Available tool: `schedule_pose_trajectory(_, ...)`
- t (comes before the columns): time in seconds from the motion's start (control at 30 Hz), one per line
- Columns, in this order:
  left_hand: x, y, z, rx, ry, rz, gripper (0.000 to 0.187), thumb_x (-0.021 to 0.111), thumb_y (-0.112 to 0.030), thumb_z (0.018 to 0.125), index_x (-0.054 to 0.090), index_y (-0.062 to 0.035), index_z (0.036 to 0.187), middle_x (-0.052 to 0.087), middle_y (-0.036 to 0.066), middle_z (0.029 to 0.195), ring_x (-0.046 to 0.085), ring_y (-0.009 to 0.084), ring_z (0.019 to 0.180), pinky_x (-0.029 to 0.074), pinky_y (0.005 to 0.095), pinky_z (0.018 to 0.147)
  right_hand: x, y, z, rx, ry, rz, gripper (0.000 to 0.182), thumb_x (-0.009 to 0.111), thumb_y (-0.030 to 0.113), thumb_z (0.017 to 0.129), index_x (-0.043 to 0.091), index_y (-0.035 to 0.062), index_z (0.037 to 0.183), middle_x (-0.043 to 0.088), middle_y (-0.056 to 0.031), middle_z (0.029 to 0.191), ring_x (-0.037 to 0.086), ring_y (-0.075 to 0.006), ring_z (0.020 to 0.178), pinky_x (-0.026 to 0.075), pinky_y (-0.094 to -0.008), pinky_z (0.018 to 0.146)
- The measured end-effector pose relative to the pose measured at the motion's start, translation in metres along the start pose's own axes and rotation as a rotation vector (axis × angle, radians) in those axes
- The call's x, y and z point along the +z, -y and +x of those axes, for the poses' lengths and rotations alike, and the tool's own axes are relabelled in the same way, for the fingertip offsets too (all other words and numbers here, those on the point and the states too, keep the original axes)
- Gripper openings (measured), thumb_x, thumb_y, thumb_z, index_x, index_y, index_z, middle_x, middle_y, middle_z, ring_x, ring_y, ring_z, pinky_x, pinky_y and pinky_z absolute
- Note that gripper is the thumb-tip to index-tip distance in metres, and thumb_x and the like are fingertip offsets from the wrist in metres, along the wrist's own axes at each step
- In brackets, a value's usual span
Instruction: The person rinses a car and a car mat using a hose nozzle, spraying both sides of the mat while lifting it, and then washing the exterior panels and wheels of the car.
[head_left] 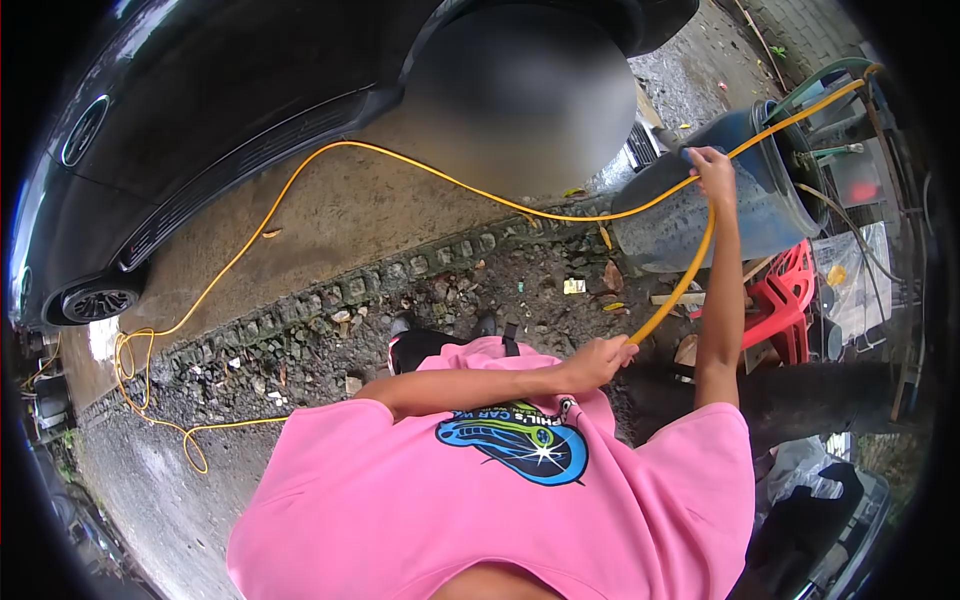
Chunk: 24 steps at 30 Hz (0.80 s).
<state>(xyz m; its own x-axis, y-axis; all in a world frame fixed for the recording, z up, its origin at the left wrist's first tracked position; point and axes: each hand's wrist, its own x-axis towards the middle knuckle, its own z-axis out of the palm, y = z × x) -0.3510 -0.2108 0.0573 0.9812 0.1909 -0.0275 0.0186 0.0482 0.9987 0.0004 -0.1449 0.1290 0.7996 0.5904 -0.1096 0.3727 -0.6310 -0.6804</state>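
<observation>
My right hand point(712, 172) is stretched forward over a blue plastic drum point(665, 225), closed around what looks like a hose spray gun point(672, 141). Its dark front end points up and left; the grip is hidden in my fingers. A yellow hose point(686, 275) curves down from that hand to my left hand point(600, 362), whose fingers are wrapped around it in front of my pink shirt point(500, 510). Another stretch of yellow hose point(410, 160) runs over the ground and passes by my right hand toward the upper right.
A dark car point(260, 90) stands at upper left, its wheel point(100, 303) near looped hose point(140, 370). Stone edging point(370, 285) crosses the ground. Red plastic chairs point(785, 300) and a dark horizontal trunk or pipe point(820, 395) are at right. Part of the upper middle is blurred.
</observation>
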Motion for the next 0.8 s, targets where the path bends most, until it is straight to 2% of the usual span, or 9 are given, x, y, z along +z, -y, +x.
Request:
schedule_pose_trajectory(0.07,-0.003,0.005,0.002,-0.055,-0.016,-0.071,0.039,0.039,-0.035,0.093,0.051,-0.0022,0.076,0.054,0.014,0.058,0.053,0.0312,0.055,0.039,0.0404,0.054,0.002,-0.002,0.0,0.003,-0.156,-0.036,0.021,0.059,0.022,0.083,0.064,0.0037,0.091,0.054,-0.0026,0.055,0.044,-0.0078,0.039,0.032,-0.0237,0.034)
schedule_pose_trajectory(0.13,-0.001,0.006,-0.004,-0.045,0.022,-0.037,0.039,0.039,-0.035,0.093,0.052,-0.0023,0.077,0.054,0.013,0.058,0.053,0.0306,0.055,0.039,0.0401,0.053,0.006,-0.009,-0.002,-0.025,0.115,0.009,0.02,0.059,0.022,0.083,0.064,0.0036,0.09,0.053,-0.0029,0.055,0.044,-0.008,0.039,0.033,-0.0243,0.034)
schedule_pose_trajectory(0.2,-0.001,0.005,-0.005,-0.027,0.047,-0.006,0.039,0.039,-0.035,0.094,0.052,-0.0024,0.077,0.053,0.013,0.058,0.053,0.0301,0.055,0.039,0.0398,0.053,0.007,-0.021,0.003,-0.027,0.123,0.009,0.02,0.059,0.023,0.083,0.064,0.0047,0.09,0.054,-0.0031,0.055,0.044,-0.008,0.039,0.034,-0.0246,0.034)
schedule_pose_trajectory(0.27,-0.003,0.009,-0.003,-0.06,0.002,-0.093,0.04,0.037,-0.037,0.094,0.049,-0.0022,0.08,0.052,0.011,0.059,0.05,0.0252,0.054,0.039,0.036,0.055,0.007,-0.017,-0.001,0.042,-0.159,-0.062,0.02,0.059,0.023,0.082,0.065,0.0058,0.092,0.054,-0.0033,0.055,0.045,-0.008,0.039,0.034,-0.0245,0.035)
schedule_pose_trajectory(0.37,-0.003,0.011,-0.008,-0.05,0.051,0.024,0.042,0.036,-0.039,0.094,0.05,-0.0026,0.079,0.053,0.011,0.06,0.051,0.0254,0.055,0.039,0.0363,0.055,0.009,-0.024,-0.006,0.057,0.06,-0.068,0.02,0.059,0.022,0.082,0.065,0.0059,0.093,0.055,-0.0037,0.055,0.046,-0.0081,0.04,0.035,-0.0246,0.035)
schedule_pose_trajectory(0.53,-0.008,0.007,-0.008,-0.073,0.06,0.013,0.044,0.036,-0.042,0.094,0.05,-0.0033,0.079,0.054,0.011,0.06,0.054,0.0259,0.057,0.039,0.0365,0.055,0.009,-0.039,-0.007,0.079,-0.135,-0.048,0.02,0.059,0.022,0.082,0.065,0.0061,0.093,0.054,-0.0031,0.053,0.045,-0.0075,0.038,0.033,-0.0243,0.034)
schedule_pose_trajectory(0.67,-0.004,0.012,-0.012,-0.062,0.1,0.037,0.042,0.036,-0.041,0.093,0.05,-0.0037,0.079,0.053,0.011,0.059,0.052,0.0255,0.055,0.039,0.0365,0.054,0.009,-0.046,-0.017,0.084,0.1,-0.029,0.02,0.059,0.023,0.082,0.065,0.0057,0.092,0.052,-0.0019,0.051,0.044,-0.0069,0.037,0.033,-0.0235,0.034)
schedule_pose_trajectory(0.73,-0.006,0.01,-0.01,-0.095,0.078,-0.005,0.041,0.038,-0.039,0.093,0.05,-0.0034,0.079,0.053,0.012,0.058,0.053,0.0266,0.055,0.039,0.0375,0.054,0.008,-0.051,-0.015,0.051,-0.17,0.062,0.021,0.06,0.025,0.082,0.065,0.0069,0.092,0.053,-0.0016,0.053,0.042,-0.0069,0.037,0.032,-0.023,0.034)
schedule_pose_trajectory(0.8,-0.006,0.011,-0.012,-0.133,0.06,-0.044,0.039,0.04,-0.038,0.092,0.051,-0.003,0.079,0.052,0.013,0.057,0.053,0.0277,0.054,0.039,0.0384,0.054,0.005,-0.023,-0.034,-0.005,-0.103,0.064,0.022,0.061,0.025,0.082,0.065,0.0074,0.093,0.054,-0.002,0.054,0.043,-0.0067,0.038,0.033,-0.0226,0.034)
